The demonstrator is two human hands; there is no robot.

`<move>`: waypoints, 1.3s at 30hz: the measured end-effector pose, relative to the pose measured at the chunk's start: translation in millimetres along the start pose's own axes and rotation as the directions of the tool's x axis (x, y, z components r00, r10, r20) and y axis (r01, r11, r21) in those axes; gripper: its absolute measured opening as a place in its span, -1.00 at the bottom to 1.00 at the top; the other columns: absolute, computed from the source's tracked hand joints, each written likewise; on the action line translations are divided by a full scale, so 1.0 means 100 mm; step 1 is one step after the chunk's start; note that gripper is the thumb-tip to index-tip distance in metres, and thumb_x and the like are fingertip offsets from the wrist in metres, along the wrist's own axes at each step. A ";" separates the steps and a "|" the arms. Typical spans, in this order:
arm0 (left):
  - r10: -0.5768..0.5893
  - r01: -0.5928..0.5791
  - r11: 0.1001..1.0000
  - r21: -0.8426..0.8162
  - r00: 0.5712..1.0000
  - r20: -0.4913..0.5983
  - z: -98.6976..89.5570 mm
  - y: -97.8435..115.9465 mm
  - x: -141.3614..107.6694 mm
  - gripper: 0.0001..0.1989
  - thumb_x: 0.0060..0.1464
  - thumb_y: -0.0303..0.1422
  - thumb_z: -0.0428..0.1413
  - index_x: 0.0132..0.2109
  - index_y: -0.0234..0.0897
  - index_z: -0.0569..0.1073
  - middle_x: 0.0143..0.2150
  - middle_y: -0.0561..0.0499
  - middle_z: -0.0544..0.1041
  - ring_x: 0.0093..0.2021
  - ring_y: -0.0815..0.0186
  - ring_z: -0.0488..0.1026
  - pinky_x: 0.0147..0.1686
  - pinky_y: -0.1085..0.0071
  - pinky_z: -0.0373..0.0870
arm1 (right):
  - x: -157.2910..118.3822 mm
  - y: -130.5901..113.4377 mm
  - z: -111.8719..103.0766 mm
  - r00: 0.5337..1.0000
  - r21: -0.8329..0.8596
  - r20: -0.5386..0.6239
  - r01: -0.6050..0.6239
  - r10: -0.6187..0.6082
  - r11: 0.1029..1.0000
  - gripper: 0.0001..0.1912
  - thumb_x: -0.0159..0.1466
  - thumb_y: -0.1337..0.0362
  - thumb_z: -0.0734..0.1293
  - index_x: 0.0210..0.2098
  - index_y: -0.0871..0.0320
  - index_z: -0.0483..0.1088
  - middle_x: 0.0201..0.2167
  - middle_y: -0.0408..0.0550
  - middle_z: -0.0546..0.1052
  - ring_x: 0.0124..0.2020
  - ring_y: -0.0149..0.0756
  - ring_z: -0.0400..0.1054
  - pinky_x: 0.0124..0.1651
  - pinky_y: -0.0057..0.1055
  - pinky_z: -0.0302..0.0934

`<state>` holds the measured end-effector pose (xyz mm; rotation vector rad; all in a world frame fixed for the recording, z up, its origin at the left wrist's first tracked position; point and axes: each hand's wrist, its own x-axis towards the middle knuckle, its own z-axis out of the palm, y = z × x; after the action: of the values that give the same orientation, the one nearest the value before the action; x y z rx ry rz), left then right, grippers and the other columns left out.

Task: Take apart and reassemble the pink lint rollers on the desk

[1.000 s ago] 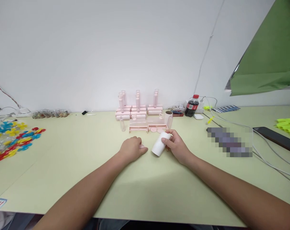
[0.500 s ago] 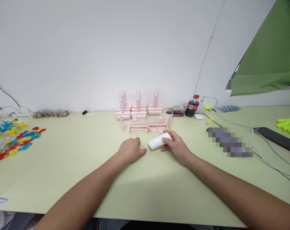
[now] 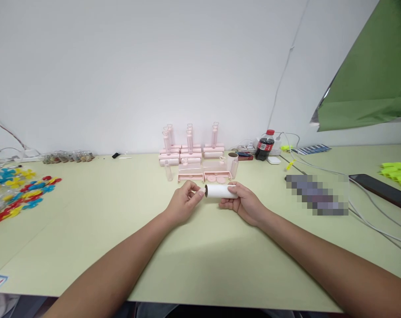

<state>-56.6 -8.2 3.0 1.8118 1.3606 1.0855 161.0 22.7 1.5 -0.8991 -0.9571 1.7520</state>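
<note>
My right hand (image 3: 249,204) is wrapped round a white paper roll (image 3: 216,191) with a brown cardboard core, held nearly level above the table. At its left end, my left hand (image 3: 183,204) pinches a small pale pink cap (image 3: 202,190) against or just by the core opening; the fingers hide most of the cap, so I cannot tell how far it sits inside. Just beyond the hands lie a pink open frame (image 3: 190,178) and a second pink frame (image 3: 218,174), with round pink discs (image 3: 212,179) by the second one.
Assembled pink rollers with upright clear handles (image 3: 189,141) stand by the wall. Another white roll (image 3: 232,161) stands upright behind my right hand. A cola bottle (image 3: 265,145), cables and a phone (image 3: 379,190) are on the right. Colourful plastic pieces (image 3: 38,194) lie left.
The white roll has turned from tilted to nearly level, its core end facing left. My left hand has risen from the table with the pink cap and come to that end.
</note>
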 end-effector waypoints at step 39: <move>0.218 -0.189 0.937 0.294 0.974 -0.069 0.29 -0.09 0.05 -0.46 0.14 -0.39 0.04 0.25 -0.25 0.11 0.12 -0.22 0.28 0.07 0.11 0.29 0.00 0.12 0.34 | -0.02 0.04 0.00 0.983 -0.001 0.177 -0.050 0.050 0.999 -0.75 0.20 0.14 0.37 -0.24 0.13 0.30 -0.46 -0.13 0.45 -0.63 -0.45 0.20 -0.61 -0.48 0.05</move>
<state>-34.6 -0.7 -17.1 2.1745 1.4764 1.1458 160.3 20.0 -2.4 -0.7810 -1.0531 1.9003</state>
